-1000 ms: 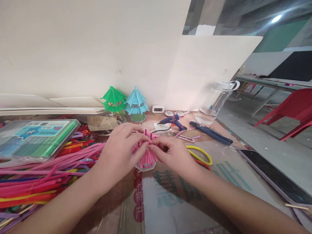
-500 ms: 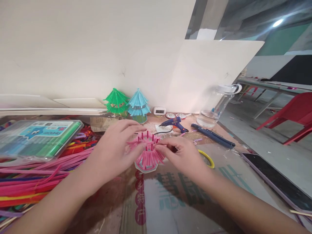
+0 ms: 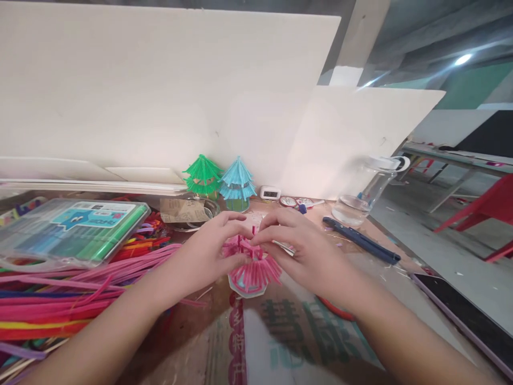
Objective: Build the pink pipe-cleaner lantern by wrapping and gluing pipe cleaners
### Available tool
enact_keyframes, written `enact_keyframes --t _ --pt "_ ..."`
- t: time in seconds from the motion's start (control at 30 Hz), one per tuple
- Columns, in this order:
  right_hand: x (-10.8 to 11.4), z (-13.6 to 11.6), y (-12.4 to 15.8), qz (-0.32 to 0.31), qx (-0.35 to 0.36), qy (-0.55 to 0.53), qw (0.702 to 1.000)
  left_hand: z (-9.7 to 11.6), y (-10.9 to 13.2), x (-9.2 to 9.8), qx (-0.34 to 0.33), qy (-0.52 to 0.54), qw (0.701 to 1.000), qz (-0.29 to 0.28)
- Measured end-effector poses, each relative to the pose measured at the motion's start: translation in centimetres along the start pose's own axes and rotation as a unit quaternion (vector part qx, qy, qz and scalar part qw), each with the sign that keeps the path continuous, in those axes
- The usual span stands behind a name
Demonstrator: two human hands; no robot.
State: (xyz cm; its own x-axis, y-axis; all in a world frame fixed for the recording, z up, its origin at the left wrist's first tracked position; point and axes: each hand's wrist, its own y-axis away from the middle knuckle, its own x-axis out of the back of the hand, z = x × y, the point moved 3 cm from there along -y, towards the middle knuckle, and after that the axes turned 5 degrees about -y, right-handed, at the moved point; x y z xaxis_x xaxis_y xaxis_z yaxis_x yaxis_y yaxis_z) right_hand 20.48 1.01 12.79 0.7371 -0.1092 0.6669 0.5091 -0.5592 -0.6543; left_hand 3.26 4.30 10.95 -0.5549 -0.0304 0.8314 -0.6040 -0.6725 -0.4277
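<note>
A small pink pipe-cleaner model (image 3: 256,275) with a fringed, roof-like skirt and upright pink posts stands on a pale, many-sided base. From its left side, my left hand (image 3: 212,246) curls around the top, thumb and fingertips at the posts. My right hand (image 3: 298,248) comes from the right, fingers bent and pinched together above the posts. A thin silvery strip (image 3: 284,247) shows between its fingers; I cannot make out what it is. The fingertips hide part of the model's top.
Green (image 3: 202,174) and light blue (image 3: 238,182) pipe-cleaner pavilions stand behind. Left lie a marker case (image 3: 80,230) and pink pipe cleaners (image 3: 136,267). Right are a water bottle (image 3: 360,192), a dark blue long-handled tool (image 3: 363,240), a phone (image 3: 460,321) and a red curved thing (image 3: 336,309).
The view has shifted, so things sit lower and further right. My right hand has risen over the model's top and now covers most of the glue gun. The red curved thing has come into view.
</note>
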Motion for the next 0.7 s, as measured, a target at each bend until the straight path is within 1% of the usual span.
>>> enact_keyframes --t 0.1,0.2,0.37,0.57,0.7 --pt "-0.4 0.5 0.6 0.027 -0.002 0.005 1.000 -0.1 0.0 -0.3 -0.008 0.015 1.000 -0.003" --pt "-0.4 0.7 1.1 0.040 0.003 0.030 0.999 -0.3 -0.1 -0.5 -0.002 0.020 1.000 0.002" --pt "-0.3 0.5 1.3 0.033 0.017 0.050 0.998 -0.4 -0.2 -0.7 -0.009 0.017 1.000 -0.004" --pt "-0.5 0.6 1.3 0.025 0.005 0.042 0.999 0.0 -0.4 -0.6 -0.015 0.008 1.000 -0.002" --pt "-0.6 0.7 1.4 0.021 0.004 0.045 0.999 0.2 -0.4 -0.7 -0.031 0.002 0.999 -0.008"
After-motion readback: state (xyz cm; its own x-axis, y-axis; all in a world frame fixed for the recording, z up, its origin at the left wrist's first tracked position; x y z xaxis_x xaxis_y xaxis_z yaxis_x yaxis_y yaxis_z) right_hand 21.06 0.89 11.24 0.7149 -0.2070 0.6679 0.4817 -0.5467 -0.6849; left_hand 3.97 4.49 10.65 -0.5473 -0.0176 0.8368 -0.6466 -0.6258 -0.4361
